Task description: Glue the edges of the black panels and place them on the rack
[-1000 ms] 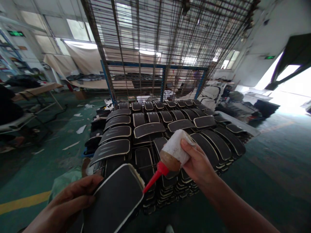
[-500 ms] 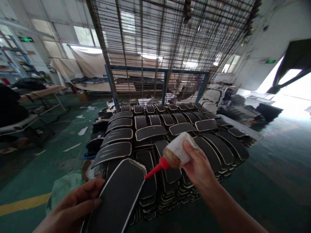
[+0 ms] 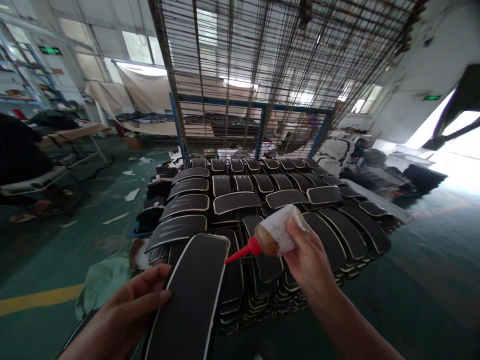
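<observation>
My left hand [image 3: 140, 300] grips the left edge of a long dark panel [image 3: 193, 290] with a rounded top and a pale line along its rim. In my right hand [image 3: 309, 252] is a squeeze glue bottle [image 3: 275, 232], wrapped in white and tilted down to the left. Its red nozzle [image 3: 242, 251] has its tip at the panel's upper right edge. Behind the held panel lie rows of similar dark panels [image 3: 237, 201] with pale rims, stacked in several layers.
A tall wire rack [image 3: 240, 65] with a blue frame [image 3: 258, 132] leans over the stacks. Green cloth [image 3: 103, 282] lies at lower left. A seated person [image 3: 22, 150] is at a table [image 3: 75, 134] on the left. White bundles [image 3: 335, 152] stand behind on the right.
The held panel has come slightly up and right with my left hand. The nozzle tip has moved a little higher, still at the panel's right edge. The whole view has shifted slightly.
</observation>
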A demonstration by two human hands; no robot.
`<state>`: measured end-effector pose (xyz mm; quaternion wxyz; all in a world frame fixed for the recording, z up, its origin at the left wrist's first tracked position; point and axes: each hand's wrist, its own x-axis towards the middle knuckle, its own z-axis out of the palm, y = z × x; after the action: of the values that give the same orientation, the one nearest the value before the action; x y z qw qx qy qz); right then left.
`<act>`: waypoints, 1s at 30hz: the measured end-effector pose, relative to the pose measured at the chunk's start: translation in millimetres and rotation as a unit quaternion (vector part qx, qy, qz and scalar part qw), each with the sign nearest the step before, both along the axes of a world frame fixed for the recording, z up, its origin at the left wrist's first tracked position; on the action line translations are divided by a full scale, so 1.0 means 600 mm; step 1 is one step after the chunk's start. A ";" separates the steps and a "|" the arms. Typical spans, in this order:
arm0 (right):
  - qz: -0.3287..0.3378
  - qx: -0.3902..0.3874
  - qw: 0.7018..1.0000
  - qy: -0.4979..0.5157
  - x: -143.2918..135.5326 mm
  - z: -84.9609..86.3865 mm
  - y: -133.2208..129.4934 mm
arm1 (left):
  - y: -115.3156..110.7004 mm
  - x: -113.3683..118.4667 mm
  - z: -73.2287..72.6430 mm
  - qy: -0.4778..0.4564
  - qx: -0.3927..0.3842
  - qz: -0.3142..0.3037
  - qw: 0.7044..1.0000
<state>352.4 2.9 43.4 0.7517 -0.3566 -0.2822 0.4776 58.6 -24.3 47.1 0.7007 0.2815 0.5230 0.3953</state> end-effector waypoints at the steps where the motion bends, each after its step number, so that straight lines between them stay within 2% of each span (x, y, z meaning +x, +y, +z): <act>1: 0.004 0.002 1.000 -0.001 -0.002 -0.001 -0.001 | 0.001 0.000 -0.001 0.002 0.001 0.001 1.000; 9: 0.030 -0.002 0.999 -0.017 -0.016 -0.015 -0.014 | 0.010 0.003 0.012 -0.023 -0.002 0.029 0.999; 16: 0.057 0.019 0.997 -0.041 -0.028 -0.009 -0.026 | 0.032 -0.005 0.000 -0.046 0.000 0.036 0.998; 20: 0.095 0.058 0.992 -0.059 -0.031 -0.008 -0.036 | 0.042 0.001 0.013 -0.037 0.007 0.039 0.999; 24: 0.137 0.105 0.981 -0.089 -0.029 -0.007 -0.047 | 0.050 0.004 0.024 -0.035 0.013 0.071 0.997; 30: 0.147 0.133 0.970 -0.139 -0.023 -0.007 -0.069 | 0.062 -0.002 0.025 -0.033 0.033 0.099 0.994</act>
<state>338.4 -38.5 39.0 0.6672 -0.2713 -0.4940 0.4870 57.1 12.8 62.3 0.6656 0.2383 0.5115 0.4884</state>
